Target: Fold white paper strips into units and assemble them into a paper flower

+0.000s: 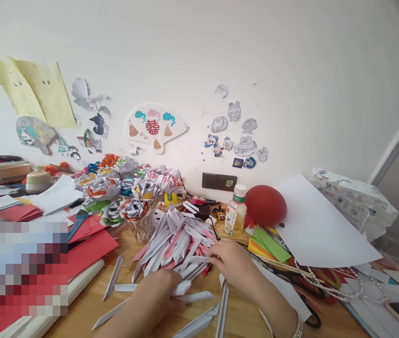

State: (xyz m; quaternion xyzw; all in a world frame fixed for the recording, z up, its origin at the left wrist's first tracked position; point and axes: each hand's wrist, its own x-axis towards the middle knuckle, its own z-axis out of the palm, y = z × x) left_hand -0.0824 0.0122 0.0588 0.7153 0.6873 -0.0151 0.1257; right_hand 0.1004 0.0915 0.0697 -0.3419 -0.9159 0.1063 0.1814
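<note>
A heap of folded paper strips [174, 234], mostly white with some pink, lies on the wooden table in front of me. My right hand [232, 260] is at the heap's right edge, its fingertips pinching the end of a white folded paper strip [199, 259]. At the near side of the heap, my left hand [160, 288] is closed around a light folded paper piece [183, 288]; its fingertips are mostly hidden behind the back of the hand. Several loose strips [199, 321] lie around both hands on the table.
Paper flowers [134, 209] fill a clear container behind the heap. A bottle [235, 211] and a red balloon [267, 205] stand by the wall. Scissors [304, 284], a beaded string [336, 293] and a large white sheet [326, 230] lie right; red paper [90, 253] lies left.
</note>
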